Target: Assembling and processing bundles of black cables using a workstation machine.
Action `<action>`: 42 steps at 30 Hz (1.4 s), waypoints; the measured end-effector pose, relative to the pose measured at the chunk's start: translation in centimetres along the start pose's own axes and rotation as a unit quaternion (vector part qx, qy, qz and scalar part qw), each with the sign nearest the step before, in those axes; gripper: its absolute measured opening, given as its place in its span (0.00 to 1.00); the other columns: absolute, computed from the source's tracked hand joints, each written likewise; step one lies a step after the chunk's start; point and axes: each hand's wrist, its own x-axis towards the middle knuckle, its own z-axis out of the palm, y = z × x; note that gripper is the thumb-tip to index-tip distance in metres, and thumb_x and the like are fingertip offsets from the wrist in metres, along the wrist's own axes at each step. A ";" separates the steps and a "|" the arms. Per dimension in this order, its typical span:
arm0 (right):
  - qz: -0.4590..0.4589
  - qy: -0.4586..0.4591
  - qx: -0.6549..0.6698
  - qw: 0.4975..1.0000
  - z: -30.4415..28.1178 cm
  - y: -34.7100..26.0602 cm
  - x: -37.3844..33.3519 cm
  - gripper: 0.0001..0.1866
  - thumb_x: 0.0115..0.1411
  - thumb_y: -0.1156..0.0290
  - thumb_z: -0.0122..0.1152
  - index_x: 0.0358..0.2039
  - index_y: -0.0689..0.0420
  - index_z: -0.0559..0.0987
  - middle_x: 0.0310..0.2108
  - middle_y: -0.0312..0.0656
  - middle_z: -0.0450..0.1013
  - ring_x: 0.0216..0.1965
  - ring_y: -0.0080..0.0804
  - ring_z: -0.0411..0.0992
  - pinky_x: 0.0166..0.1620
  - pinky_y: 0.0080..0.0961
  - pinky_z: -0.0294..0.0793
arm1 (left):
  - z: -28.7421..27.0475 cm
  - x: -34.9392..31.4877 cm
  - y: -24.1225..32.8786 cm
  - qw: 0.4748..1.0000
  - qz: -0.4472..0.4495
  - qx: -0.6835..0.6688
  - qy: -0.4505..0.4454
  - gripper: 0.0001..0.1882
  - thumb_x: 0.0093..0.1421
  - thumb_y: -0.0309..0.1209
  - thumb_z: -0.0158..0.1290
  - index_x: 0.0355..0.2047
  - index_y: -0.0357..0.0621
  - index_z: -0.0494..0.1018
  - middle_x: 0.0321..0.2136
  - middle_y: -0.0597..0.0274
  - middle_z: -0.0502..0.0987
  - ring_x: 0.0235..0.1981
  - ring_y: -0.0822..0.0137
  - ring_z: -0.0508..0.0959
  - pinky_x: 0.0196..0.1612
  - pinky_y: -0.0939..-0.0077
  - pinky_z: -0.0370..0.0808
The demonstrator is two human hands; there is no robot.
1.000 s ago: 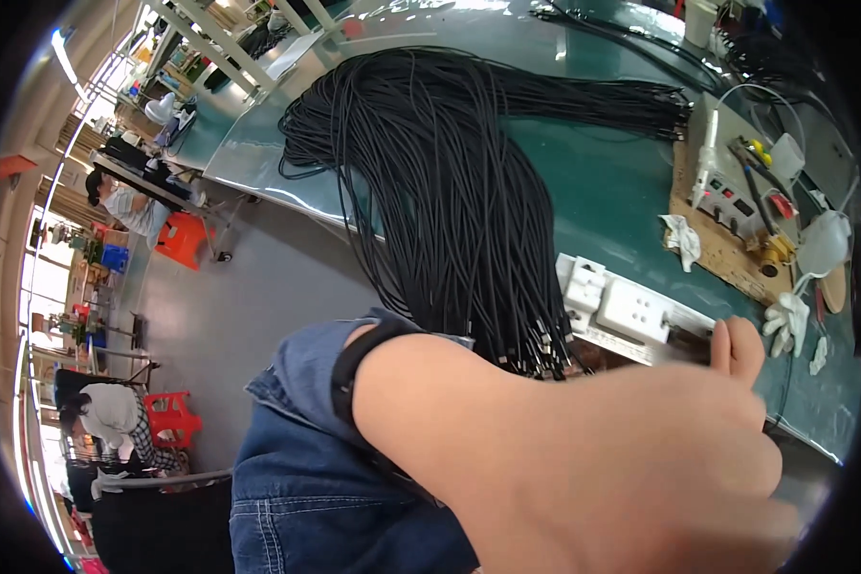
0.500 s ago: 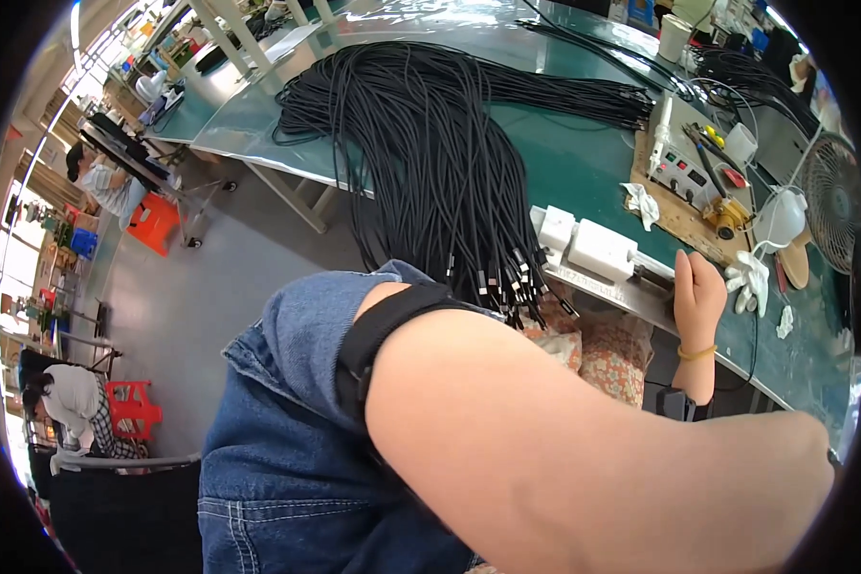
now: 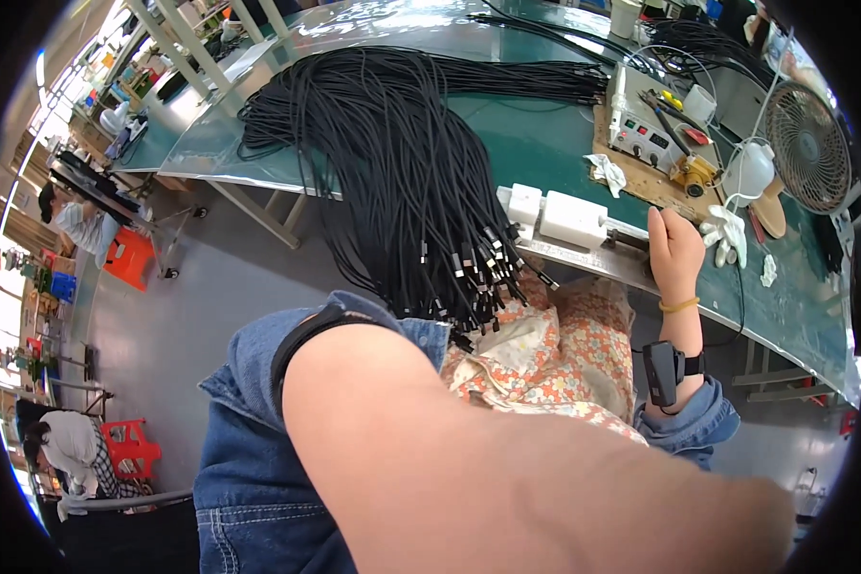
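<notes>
My left arm, in a rolled denim sleeve, stretches across the lower part of the view, very close. The back of my left hand [image 3: 708,512] is blurred and its fingers are hidden. My right hand [image 3: 676,253], with a yellow band at the wrist, is closed with the thumb up at the right end of a bench fixture [image 3: 584,256]. What its fingers grip there is hidden. White blocks [image 3: 573,219] sit on the fixture. Left of it, a thick bundle of black cables [image 3: 392,143] hangs over the table edge, metal-tipped connectors [image 3: 478,263] above my floral apron [image 3: 536,354].
On the green table [image 3: 545,143] stand a grey control box [image 3: 646,129], a wash bottle [image 3: 751,172] and a fan [image 3: 809,148]. A white glove [image 3: 725,236] lies right of my hand. Two people sit working at far left, near an orange stool [image 3: 127,258] and a red stool [image 3: 131,448].
My left arm has swung lower and nearer, uncovering more of the apron and my right forearm. The whole scene has shifted left and slightly up. My right hand keeps its place by the fixture.
</notes>
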 end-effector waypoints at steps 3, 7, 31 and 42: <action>-0.009 0.001 -0.001 1.000 0.1 -0.1 0.1 0.19 0.60 0.63 0.54 0.16 0.60 0.66 0.15 0.47 0.61 0.19 0.45 0.63 0.23 0.35 0.58 | 0.3 -0.4 -0.3 1.000 0.004 -0.011 0.012 0.12 0.40 0.36 0.53 0.15 0.37 0.70 0.15 0.49 0.69 0.16 0.53 0.72 0.22 0.40 0.69; 0.005 -0.012 0.005 1.000 0.4 0.2 -0.1 0.17 0.62 0.66 0.51 0.19 0.62 0.65 0.15 0.47 0.58 0.18 0.40 0.56 0.24 0.30 0.57 | 0.8 -1.5 -0.6 0.999 -0.005 -0.014 0.031 0.12 0.40 0.35 0.53 0.15 0.37 0.70 0.16 0.50 0.69 0.16 0.53 0.72 0.22 0.41 0.69; -0.004 0.030 0.004 1.000 0.3 0.6 -0.1 0.19 0.59 0.63 0.56 0.15 0.59 0.67 0.14 0.46 0.62 0.18 0.43 0.63 0.22 0.33 0.58 | 6.4 -0.1 -2.1 0.998 0.010 -0.067 0.018 0.11 0.41 0.34 0.53 0.14 0.39 0.70 0.17 0.53 0.70 0.18 0.56 0.73 0.23 0.48 0.70; -0.037 0.041 0.001 0.999 0.6 0.2 0.2 0.18 0.60 0.65 0.55 0.17 0.61 0.67 0.15 0.46 0.61 0.18 0.42 0.61 0.23 0.32 0.59 | 9.7 1.5 -1.6 0.993 0.048 -0.100 -0.029 0.10 0.41 0.34 0.53 0.14 0.40 0.70 0.17 0.54 0.70 0.19 0.57 0.73 0.23 0.51 0.70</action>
